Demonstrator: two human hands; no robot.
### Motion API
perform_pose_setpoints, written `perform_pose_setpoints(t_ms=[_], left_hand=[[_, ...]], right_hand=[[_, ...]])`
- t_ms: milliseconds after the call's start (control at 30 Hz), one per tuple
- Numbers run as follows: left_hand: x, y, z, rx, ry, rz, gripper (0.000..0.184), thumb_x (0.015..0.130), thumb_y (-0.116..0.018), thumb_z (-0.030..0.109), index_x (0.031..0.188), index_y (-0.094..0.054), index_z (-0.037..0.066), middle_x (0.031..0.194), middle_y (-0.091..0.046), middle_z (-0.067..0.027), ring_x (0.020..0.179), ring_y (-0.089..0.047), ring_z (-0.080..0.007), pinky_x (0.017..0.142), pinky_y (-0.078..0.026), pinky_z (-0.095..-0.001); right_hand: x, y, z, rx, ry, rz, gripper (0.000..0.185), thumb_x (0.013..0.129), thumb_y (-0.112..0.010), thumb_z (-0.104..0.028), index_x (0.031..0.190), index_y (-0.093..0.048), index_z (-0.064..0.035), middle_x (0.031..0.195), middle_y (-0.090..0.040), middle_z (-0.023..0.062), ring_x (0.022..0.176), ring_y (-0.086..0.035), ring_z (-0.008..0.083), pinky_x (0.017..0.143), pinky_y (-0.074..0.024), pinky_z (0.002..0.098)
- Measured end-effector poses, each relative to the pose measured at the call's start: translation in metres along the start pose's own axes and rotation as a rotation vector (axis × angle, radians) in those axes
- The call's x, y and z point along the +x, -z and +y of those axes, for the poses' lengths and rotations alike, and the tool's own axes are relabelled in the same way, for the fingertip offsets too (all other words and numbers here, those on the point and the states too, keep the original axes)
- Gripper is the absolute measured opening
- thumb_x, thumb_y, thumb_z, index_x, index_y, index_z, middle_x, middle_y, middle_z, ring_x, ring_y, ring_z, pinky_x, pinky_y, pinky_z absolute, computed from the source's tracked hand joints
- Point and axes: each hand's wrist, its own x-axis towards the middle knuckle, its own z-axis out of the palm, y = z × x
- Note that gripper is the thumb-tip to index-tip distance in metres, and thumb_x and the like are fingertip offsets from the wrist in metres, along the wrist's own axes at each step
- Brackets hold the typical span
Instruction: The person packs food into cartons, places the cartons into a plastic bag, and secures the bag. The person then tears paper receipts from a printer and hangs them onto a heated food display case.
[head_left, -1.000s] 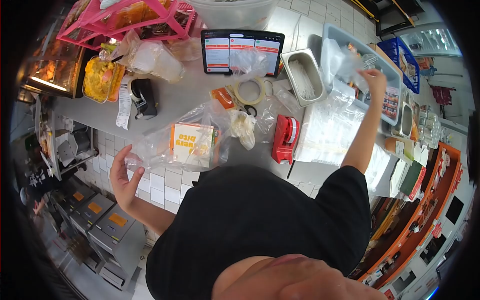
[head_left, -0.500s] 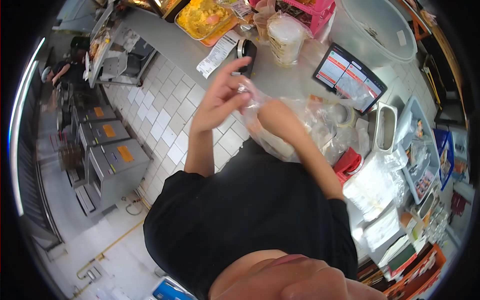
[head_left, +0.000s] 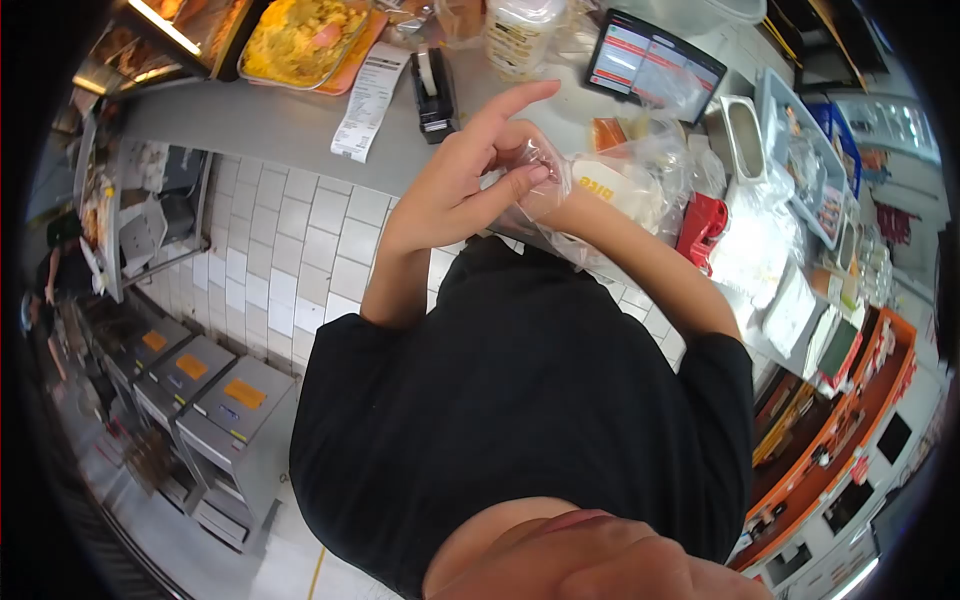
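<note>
Grip, head view: left hand (head_left: 455, 190) closed on thin clear plastic, thumb against the curled fingers, index finger extended toward upper frame. Right hand (head_left: 548, 196) meets it from the right, partly hidden by the left hand and plastic; its finger closure cannot be told.

Surface: grey metal counter (head_left: 270, 118) crosses the upper frame, over a floor of pale tiles (head_left: 300, 235). Grey cabinets (head_left: 235, 405) with orange labels stand at lower left; orange shelving (head_left: 850, 440) curves along the right. Another person (head_left: 70, 268) in dark clothing is at the far left edge.

Specimen: clear bag (head_left: 655, 185), wrinkled and glossy, right of upper centre, around a pale piece printed "bite" in yellow-orange. Plastic at the hands is bunched.

Edges: the counter's front edge slants down from upper left, passing behind the hands. Receipt (head_left: 368, 105) and black tape dispenser (head_left: 432, 95) lie near it, upper left of the hands; red tape dispenser (head_left: 702, 230) sits just right of the bag. Tablet (head_left: 655, 68) stands above the bag. Bare metal shows left of the receipt; tiles show left of the left forearm.
</note>
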Motion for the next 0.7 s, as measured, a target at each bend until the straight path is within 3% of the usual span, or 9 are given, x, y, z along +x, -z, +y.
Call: perform_pose_setpoints(t_ms=[100,200,233,300,333,500,567,633,700], left_hand=[[-0.004,0.003,-0.003,-0.037,0.035,0.056,0.059,0.085,-0.051,-0.005,0.138,-0.024,0.000,0.090,-0.060,-0.0081,0.080,-0.056,-0.0105,0.072,-0.046,-0.0242],[-0.010,0.010,-0.002,-0.147,0.045,0.161,0.062,0.085,-0.052,-0.005,0.138,-0.020,0.000,0.090,-0.061,-0.0087,0.083,-0.058,-0.0123,0.073,-0.047,-0.0249],[-0.011,0.008,-0.004,-0.144,0.013,0.191,0.063,0.085,-0.052,-0.005,0.138,-0.019,0.000,0.089,-0.061,-0.0101,0.081,-0.058,-0.0126,0.072,-0.046,-0.0246],[-0.009,0.006,-0.007,-0.124,-0.054,0.253,0.066,0.085,-0.052,-0.005,0.139,-0.016,-0.001,0.087,-0.061,-0.0128,0.078,-0.058,-0.0134,0.071,-0.045,-0.0239],[-0.010,0.005,-0.011,-0.093,-0.104,0.248,0.066,0.083,-0.051,-0.009,0.139,-0.016,-0.001,0.088,-0.062,-0.0143,0.081,-0.059,-0.0159,0.076,-0.045,-0.0267],[-0.040,0.046,-0.023,0.336,-0.266,0.020,0.089,0.066,-0.078,0.026,0.134,-0.029,-0.005,0.100,-0.061,-0.0152,0.091,-0.060,-0.0257,0.090,-0.042,-0.0376],[-0.050,0.070,-0.032,0.538,-0.194,-0.020,0.107,0.052,-0.083,0.041,0.133,-0.030,-0.005,0.114,-0.054,-0.0185,0.104,-0.053,-0.0305,0.097,-0.037,-0.0408],[-0.057,0.093,-0.065,0.830,-0.050,-0.049,0.125,0.038,-0.085,0.052,0.134,-0.029,-0.006,0.129,-0.043,-0.0209,0.119,-0.043,-0.0344,0.102,-0.031,-0.0428],[-0.036,0.054,-0.099,0.813,-0.078,-0.209,0.129,0.038,-0.083,0.052,0.139,-0.023,-0.001,0.141,-0.027,-0.0221,0.132,-0.024,-0.0347,0.105,-0.022,-0.0466]], right_hand=[[0.011,-0.017,0.005,0.259,0.020,0.160,0.032,0.081,-0.053,-0.027,0.108,-0.057,-0.0106,0.093,-0.064,0.0120,0.087,-0.061,0.0278,0.075,-0.0471,0.0370],[-0.041,0.046,-0.013,-0.550,0.208,-0.010,0.045,0.081,-0.060,-0.040,0.116,-0.057,-0.0121,0.092,-0.064,0.0136,0.091,-0.060,0.0291,0.083,-0.0449,0.0397],[-0.070,0.066,-0.022,-0.864,0.218,0.172,0.050,0.078,-0.061,-0.046,0.112,-0.059,-0.0095,0.089,-0.064,0.0152,0.087,-0.061,0.0287,0.081,-0.0444,0.0426],[-0.122,0.100,-0.036,-1.213,-0.610,-0.260,0.041,0.073,-0.065,-0.045,0.087,-0.063,-0.0066,0.079,-0.064,0.0120,0.084,-0.059,0.0319,0.080,-0.0429,0.0410],[-0.140,0.112,-0.057,-1.129,-0.473,-0.241,0.038,0.071,-0.068,-0.042,0.084,-0.062,-0.0074,0.075,-0.063,0.0107,0.081,-0.059,0.0302,0.080,-0.0424,0.0411],[-0.185,0.131,-0.118,-0.856,0.385,0.218,0.033,0.054,-0.081,-0.028,0.072,-0.059,-0.0099,0.079,-0.064,0.0071,0.077,-0.059,0.0211,0.073,-0.0411,0.0372],[-0.218,0.124,-0.032,-0.141,0.238,0.671,0.097,0.041,-0.088,-0.032,0.127,-0.048,-0.0105,0.129,-0.047,0.0190,0.120,-0.044,0.0362,0.101,-0.0298,0.0475],[-0.206,0.100,0.039,-0.139,-0.012,0.649,0.115,0.042,-0.087,-0.037,0.139,-0.031,-0.0088,0.138,-0.036,0.0207,0.130,-0.029,0.0405,0.107,-0.0203,0.0483],[-0.168,0.058,0.059,-0.469,-0.147,0.497,0.096,0.054,-0.082,-0.032,0.134,-0.036,-0.0052,0.136,-0.039,0.0210,0.128,-0.032,0.0388,0.106,-0.0231,0.0462]])
